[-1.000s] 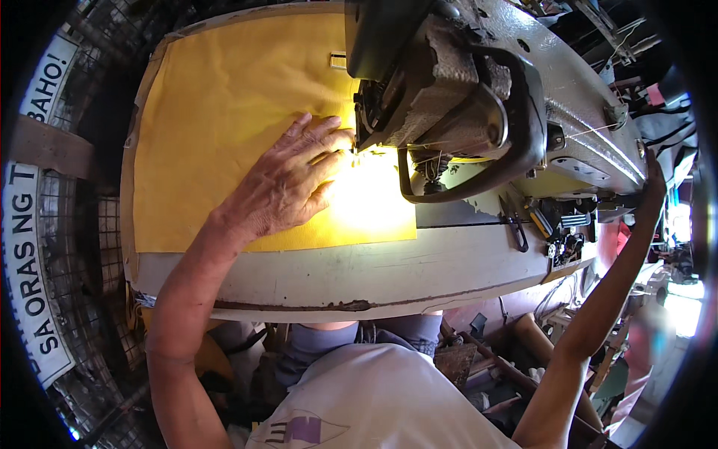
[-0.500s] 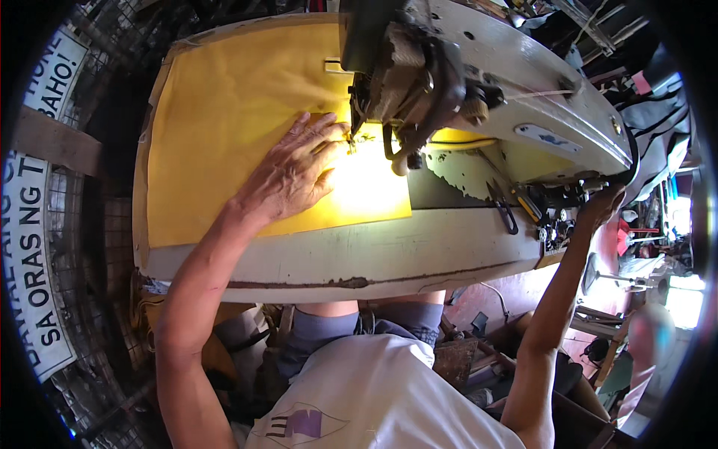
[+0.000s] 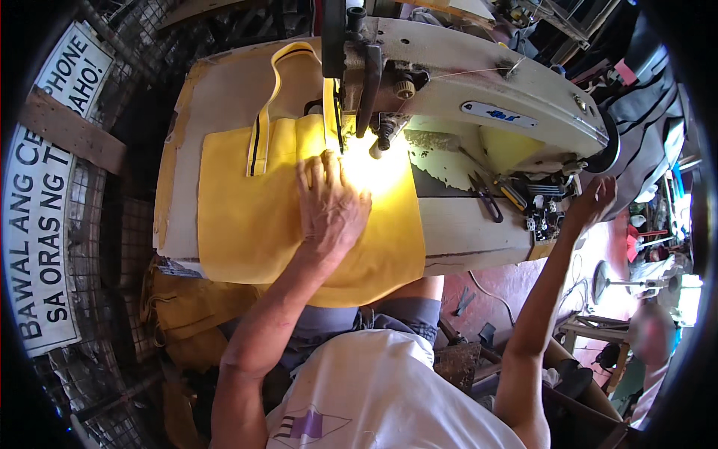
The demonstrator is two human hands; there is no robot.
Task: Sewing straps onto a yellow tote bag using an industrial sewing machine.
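My left hand (image 3: 333,206) lies with fingers outstretched on a yellow fabric panel (image 3: 247,232), just on my side of the sewing machine's (image 3: 449,82) needle area. A looped yellow strap (image 3: 259,135) with a dark stripe rises from the panel's far edge. One of its legs runs up to the presser foot, where bright lamp glare hides the stitching point. The panel's near edge hangs over the table edge above my lap. At the right, my right hand (image 3: 594,200) has curled fingers just below the handwheel (image 3: 604,150); what they hold, if anything, is hidden.
Dark-handled scissors (image 3: 486,198) and a yellow-and-black cutter (image 3: 513,194) lie on the machine table right of the needle. Small metal parts (image 3: 550,213) sit near its right end. More yellow material (image 3: 194,307) hangs below at left. A fan (image 3: 602,282) stands at right.
The yellow panel has shifted and turned toward me, its near edge now over the table edge and its strap loop in sight. My left hand has moved right and nearer. My right hand has lowered slightly.
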